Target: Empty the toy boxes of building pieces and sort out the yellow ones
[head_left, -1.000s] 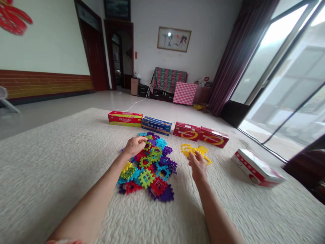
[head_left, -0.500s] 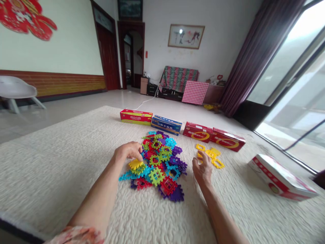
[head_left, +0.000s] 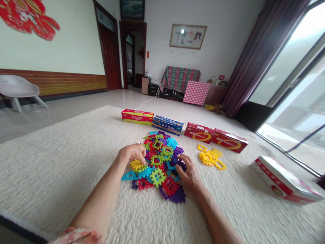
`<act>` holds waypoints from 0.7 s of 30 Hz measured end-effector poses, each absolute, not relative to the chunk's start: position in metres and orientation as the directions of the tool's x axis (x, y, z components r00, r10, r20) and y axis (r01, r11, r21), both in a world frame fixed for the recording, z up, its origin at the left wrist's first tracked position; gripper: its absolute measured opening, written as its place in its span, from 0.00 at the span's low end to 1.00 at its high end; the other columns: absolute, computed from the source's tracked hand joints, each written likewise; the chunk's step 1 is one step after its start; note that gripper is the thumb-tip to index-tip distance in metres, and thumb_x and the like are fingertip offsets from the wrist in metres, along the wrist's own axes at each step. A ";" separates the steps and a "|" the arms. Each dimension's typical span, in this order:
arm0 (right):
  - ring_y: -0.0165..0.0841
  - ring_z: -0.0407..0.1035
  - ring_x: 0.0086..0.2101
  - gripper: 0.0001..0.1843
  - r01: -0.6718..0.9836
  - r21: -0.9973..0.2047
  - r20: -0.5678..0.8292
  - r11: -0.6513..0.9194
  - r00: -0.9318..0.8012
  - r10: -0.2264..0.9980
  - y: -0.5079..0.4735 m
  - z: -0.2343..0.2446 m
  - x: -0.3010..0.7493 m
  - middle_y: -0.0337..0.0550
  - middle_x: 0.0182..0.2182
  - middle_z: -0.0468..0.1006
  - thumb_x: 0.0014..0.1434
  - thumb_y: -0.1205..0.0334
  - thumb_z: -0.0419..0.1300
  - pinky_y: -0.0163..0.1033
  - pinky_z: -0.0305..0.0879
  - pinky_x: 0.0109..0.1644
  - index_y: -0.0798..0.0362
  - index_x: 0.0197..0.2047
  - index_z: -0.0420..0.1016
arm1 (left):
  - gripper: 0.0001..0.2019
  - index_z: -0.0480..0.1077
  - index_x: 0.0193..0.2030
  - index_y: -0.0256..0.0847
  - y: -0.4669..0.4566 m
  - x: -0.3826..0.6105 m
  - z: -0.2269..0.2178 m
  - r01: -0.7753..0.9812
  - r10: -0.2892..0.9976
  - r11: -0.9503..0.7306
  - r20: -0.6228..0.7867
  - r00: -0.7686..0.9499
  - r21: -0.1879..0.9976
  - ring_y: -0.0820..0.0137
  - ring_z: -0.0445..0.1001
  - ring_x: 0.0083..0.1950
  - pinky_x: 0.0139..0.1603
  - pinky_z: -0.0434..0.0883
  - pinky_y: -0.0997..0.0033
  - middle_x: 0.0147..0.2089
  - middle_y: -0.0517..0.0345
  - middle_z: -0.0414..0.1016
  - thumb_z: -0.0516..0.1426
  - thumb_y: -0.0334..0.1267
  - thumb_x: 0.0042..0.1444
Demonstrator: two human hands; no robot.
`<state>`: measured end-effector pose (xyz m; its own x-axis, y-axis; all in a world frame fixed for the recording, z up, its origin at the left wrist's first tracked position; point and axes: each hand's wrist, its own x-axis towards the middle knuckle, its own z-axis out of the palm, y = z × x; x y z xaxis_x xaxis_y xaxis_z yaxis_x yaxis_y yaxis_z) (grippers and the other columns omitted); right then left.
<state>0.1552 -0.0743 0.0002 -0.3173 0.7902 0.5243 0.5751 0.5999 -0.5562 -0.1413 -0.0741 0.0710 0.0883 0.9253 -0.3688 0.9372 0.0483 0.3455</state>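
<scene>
A heap of interlocking plastic building pieces (head_left: 157, 177), with notched edges in green, red, blue and purple, lies on the quilted cover. My left hand (head_left: 132, 154) is over the heap's left side, fingers bent downward and thumb apart from them. Just below it sits a yellow piece (head_left: 138, 165), close to the thumb. My right hand (head_left: 190, 173) reaches in from the right, its spread fingers at the purple and blue pieces; no held piece shows. To its right is a smaller group of yellow pieces (head_left: 209, 157).
Behind the heap stand a red and green box (head_left: 137, 117), a blue box (head_left: 167, 125) and two dark red boxes (head_left: 199, 132) in a row. A white and red carton (head_left: 285, 181) lies at the right. The pale quilted cover (head_left: 76, 149) spreads beneath everything.
My right hand has moved left from the yellow group to the heap's right side. My left hand stays at the heap's left, slightly further in. The view has shifted a little.
</scene>
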 end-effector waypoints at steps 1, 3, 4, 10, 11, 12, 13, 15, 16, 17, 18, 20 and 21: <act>0.44 0.69 0.53 0.18 0.584 -0.550 0.513 0.598 -0.329 0.793 -0.074 -0.001 0.155 0.53 0.53 0.73 0.59 0.57 0.56 0.51 0.66 0.57 0.53 0.51 0.71 | 0.20 0.75 0.37 0.42 -0.073 -0.142 0.069 0.937 0.928 0.038 -0.359 0.095 0.346 0.70 0.70 0.29 0.25 0.63 0.76 0.33 0.62 0.76 0.64 0.42 0.33; 0.44 0.70 0.52 0.18 0.598 -0.544 0.498 0.588 -0.334 0.800 -0.074 -0.002 0.156 0.54 0.53 0.73 0.59 0.57 0.56 0.51 0.66 0.57 0.53 0.51 0.71 | 0.21 0.75 0.39 0.43 -0.071 -0.143 0.067 0.936 0.935 0.018 -0.336 0.109 0.353 0.70 0.71 0.31 0.26 0.62 0.76 0.35 0.61 0.76 0.64 0.41 0.32; 0.44 0.70 0.52 0.18 0.603 -0.543 0.494 0.584 -0.333 0.803 -0.073 -0.002 0.156 0.54 0.52 0.74 0.59 0.57 0.56 0.52 0.66 0.57 0.54 0.51 0.72 | 0.22 0.75 0.40 0.43 -0.070 -0.143 0.066 0.933 0.938 0.007 -0.326 0.119 0.361 0.70 0.70 0.32 0.26 0.62 0.77 0.36 0.61 0.76 0.63 0.39 0.33; 0.44 0.71 0.51 0.17 0.604 -0.532 0.510 0.594 -0.331 0.794 -0.071 -0.004 0.155 0.54 0.50 0.75 0.59 0.58 0.57 0.52 0.67 0.56 0.54 0.50 0.72 | 0.22 0.76 0.42 0.43 -0.072 -0.140 0.072 0.871 0.923 -0.074 -0.298 0.245 0.486 0.72 0.68 0.28 0.25 0.60 0.77 0.29 0.64 0.72 0.56 0.31 0.36; 0.44 0.71 0.51 0.17 0.598 -0.530 0.520 0.601 -0.331 0.787 -0.071 -0.004 0.154 0.54 0.50 0.75 0.59 0.58 0.57 0.52 0.67 0.56 0.54 0.50 0.72 | 0.22 0.76 0.41 0.42 -0.073 -0.140 0.074 0.842 0.922 -0.097 -0.272 0.277 0.530 0.73 0.68 0.28 0.25 0.60 0.77 0.29 0.64 0.71 0.55 0.30 0.36; 0.44 0.71 0.51 0.16 0.591 -0.527 0.537 0.610 -0.325 0.779 -0.072 -0.003 0.154 0.54 0.51 0.75 0.59 0.58 0.57 0.52 0.68 0.56 0.54 0.50 0.72 | 0.21 0.76 0.41 0.41 -0.073 -0.141 0.076 0.809 0.924 -0.119 -0.234 0.304 0.576 0.73 0.68 0.28 0.26 0.60 0.77 0.29 0.64 0.71 0.54 0.30 0.36; 0.44 0.71 0.51 0.15 0.582 -0.524 0.560 0.621 -0.314 0.767 -0.072 -0.001 0.153 0.55 0.51 0.74 0.60 0.58 0.57 0.51 0.68 0.55 0.53 0.49 0.71 | 0.20 0.75 0.40 0.40 -0.073 -0.142 0.078 0.772 0.928 -0.139 -0.190 0.320 0.620 0.73 0.67 0.28 0.26 0.60 0.77 0.29 0.63 0.71 0.54 0.30 0.36; 0.43 0.71 0.51 0.14 0.559 -0.512 0.619 0.652 -0.287 0.732 -0.074 0.004 0.152 0.54 0.52 0.73 0.61 0.58 0.56 0.51 0.68 0.55 0.52 0.49 0.71 | 0.19 0.75 0.40 0.39 -0.072 -0.143 0.079 0.708 0.945 -0.163 -0.096 0.311 0.687 0.73 0.67 0.29 0.28 0.61 0.76 0.29 0.63 0.70 0.54 0.31 0.38; 0.42 0.71 0.50 0.13 0.544 -0.503 0.647 0.672 -0.278 0.710 -0.075 0.007 0.150 0.54 0.51 0.73 0.62 0.59 0.56 0.51 0.68 0.54 0.52 0.49 0.71 | 0.18 0.75 0.41 0.39 -0.070 -0.141 0.079 0.677 0.953 -0.176 -0.049 0.299 0.715 0.73 0.67 0.29 0.28 0.61 0.76 0.29 0.63 0.70 0.55 0.32 0.39; 0.41 0.71 0.50 0.12 0.528 -0.494 0.669 0.691 -0.276 0.690 -0.077 0.009 0.149 0.53 0.50 0.74 0.62 0.59 0.55 0.50 0.68 0.54 0.51 0.49 0.70 | 0.18 0.74 0.41 0.38 -0.068 -0.138 0.079 0.640 0.958 -0.189 -0.003 0.286 0.744 0.73 0.67 0.30 0.29 0.61 0.76 0.30 0.63 0.69 0.55 0.33 0.40; 0.41 0.71 0.50 0.12 0.512 -0.486 0.683 0.708 -0.283 0.674 -0.080 0.012 0.147 0.51 0.49 0.74 0.62 0.60 0.55 0.49 0.68 0.54 0.51 0.49 0.70 | 0.18 0.74 0.42 0.38 -0.067 -0.133 0.078 0.599 0.961 -0.202 0.039 0.273 0.775 0.73 0.66 0.30 0.29 0.62 0.76 0.29 0.63 0.69 0.56 0.34 0.41; 0.39 0.71 0.49 0.12 0.485 -0.483 0.686 0.729 -0.308 0.659 -0.085 0.016 0.142 0.49 0.47 0.75 0.63 0.61 0.55 0.47 0.68 0.53 0.50 0.49 0.69 | 0.17 0.74 0.42 0.36 -0.064 -0.117 0.074 0.511 0.964 -0.223 0.109 0.243 0.830 0.74 0.66 0.29 0.29 0.61 0.76 0.29 0.63 0.68 0.56 0.35 0.43; 0.39 0.71 0.49 0.12 0.478 -0.488 0.674 0.730 -0.325 0.663 -0.089 0.016 0.139 0.49 0.47 0.75 0.63 0.61 0.56 0.47 0.68 0.53 0.49 0.50 0.69 | 0.16 0.74 0.41 0.36 -0.063 -0.107 0.071 0.469 0.965 -0.224 0.128 0.229 0.854 0.75 0.65 0.28 0.28 0.61 0.76 0.28 0.63 0.68 0.56 0.35 0.43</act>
<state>0.1390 -0.0886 0.0164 -0.3249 0.6631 0.6743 0.4779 0.7304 -0.4880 -0.1074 -0.0628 0.0714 0.2285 0.9651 0.1280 0.4691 -0.2244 0.8542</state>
